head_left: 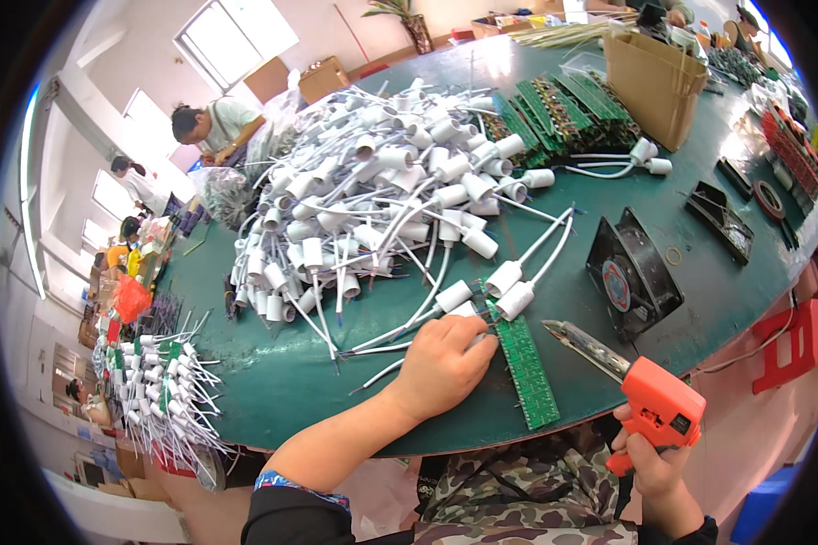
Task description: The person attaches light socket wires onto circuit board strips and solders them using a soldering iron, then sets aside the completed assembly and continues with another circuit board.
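My left hand [450, 363] is closed at the far end of a narrow green circuit board [525, 377]. Whatever its fingers pinch is hidden, and a white cylindrical socket [453, 295] with a wire lies just beyond the knuckles. Two more white sockets [515, 300] rest against the board's far end, their white wires running away from me. My right hand [654, 472] grips an orange soldering gun [665, 400] by its handle. Its metal tip points left and hangs to the right of the board, apart from it.
A large heap of wired white sockets [364, 200] covers the middle of the green table [273, 381]. A black fan [632, 277] stands right of the board. Stacked circuit boards [563, 109] and a cardboard box [654, 86] sit farther back. Across the table a person [223, 136] works.
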`<state>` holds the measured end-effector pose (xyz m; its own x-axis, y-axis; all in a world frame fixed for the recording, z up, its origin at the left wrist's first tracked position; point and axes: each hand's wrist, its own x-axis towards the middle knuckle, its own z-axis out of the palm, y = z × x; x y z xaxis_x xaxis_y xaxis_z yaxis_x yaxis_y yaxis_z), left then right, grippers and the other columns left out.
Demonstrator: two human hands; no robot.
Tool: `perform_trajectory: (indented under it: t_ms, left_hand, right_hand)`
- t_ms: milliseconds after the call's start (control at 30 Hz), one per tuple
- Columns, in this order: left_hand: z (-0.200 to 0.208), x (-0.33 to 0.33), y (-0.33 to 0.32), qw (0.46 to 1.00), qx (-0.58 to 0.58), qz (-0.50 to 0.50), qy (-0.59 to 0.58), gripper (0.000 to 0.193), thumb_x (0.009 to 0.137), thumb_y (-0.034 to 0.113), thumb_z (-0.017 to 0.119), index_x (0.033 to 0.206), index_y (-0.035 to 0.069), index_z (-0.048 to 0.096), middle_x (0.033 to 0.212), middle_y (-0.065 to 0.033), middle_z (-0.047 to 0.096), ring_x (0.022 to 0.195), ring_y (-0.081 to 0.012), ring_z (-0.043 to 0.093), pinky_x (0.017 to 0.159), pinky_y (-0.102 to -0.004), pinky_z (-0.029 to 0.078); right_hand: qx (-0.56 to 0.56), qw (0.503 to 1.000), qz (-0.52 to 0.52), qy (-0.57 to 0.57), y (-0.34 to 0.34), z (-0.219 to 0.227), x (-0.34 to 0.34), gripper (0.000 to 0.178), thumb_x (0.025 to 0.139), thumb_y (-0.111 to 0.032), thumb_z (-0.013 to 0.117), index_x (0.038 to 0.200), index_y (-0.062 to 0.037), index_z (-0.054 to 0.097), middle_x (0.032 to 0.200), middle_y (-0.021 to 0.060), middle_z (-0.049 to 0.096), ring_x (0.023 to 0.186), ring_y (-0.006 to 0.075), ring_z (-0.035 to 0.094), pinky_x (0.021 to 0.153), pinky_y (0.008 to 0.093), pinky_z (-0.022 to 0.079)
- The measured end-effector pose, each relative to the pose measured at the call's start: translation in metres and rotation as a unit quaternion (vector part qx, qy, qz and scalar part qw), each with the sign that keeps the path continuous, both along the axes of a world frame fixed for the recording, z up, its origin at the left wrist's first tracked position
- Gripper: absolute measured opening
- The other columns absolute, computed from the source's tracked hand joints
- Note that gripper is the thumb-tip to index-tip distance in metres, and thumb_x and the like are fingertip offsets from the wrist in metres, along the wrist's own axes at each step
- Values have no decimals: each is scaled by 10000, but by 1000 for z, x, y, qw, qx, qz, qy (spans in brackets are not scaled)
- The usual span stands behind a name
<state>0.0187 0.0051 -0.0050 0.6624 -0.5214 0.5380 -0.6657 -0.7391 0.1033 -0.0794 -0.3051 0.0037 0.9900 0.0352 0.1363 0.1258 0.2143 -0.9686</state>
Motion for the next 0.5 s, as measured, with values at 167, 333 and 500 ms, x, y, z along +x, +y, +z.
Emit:
perform_trajectory:
  t_ms: [167,333,500]
  left_hand:
    - [4,-4,16,998,45,-37,2,377,742,41,742,1112,74,680,1099,-87,630,978,-285,636,830,-406,514]
    - [38,16,33,992,-4,-88,93,410,747,0,701,1147,80,661,1163,-104,631,1068,-324,618,899,-421,503]
    - [48,92,24,994,-15,-102,28,398,759,-11,682,1146,81,653,1128,-116,649,1094,-305,614,931,-439,497]
  right_hand:
    - [-15,1000,-16,19,-12,-14,-6,470,891,-99,651,1311,68,519,1099,172,689,691,158,669,620,290,580]
    - [-19,999,-12,28,-13,-10,-4,475,890,-105,650,1313,66,519,1099,171,688,700,159,673,616,285,576]
    - [-16,1000,-22,14,-10,-9,-4,483,891,-113,643,1319,66,510,1126,179,679,709,163,678,617,274,570]
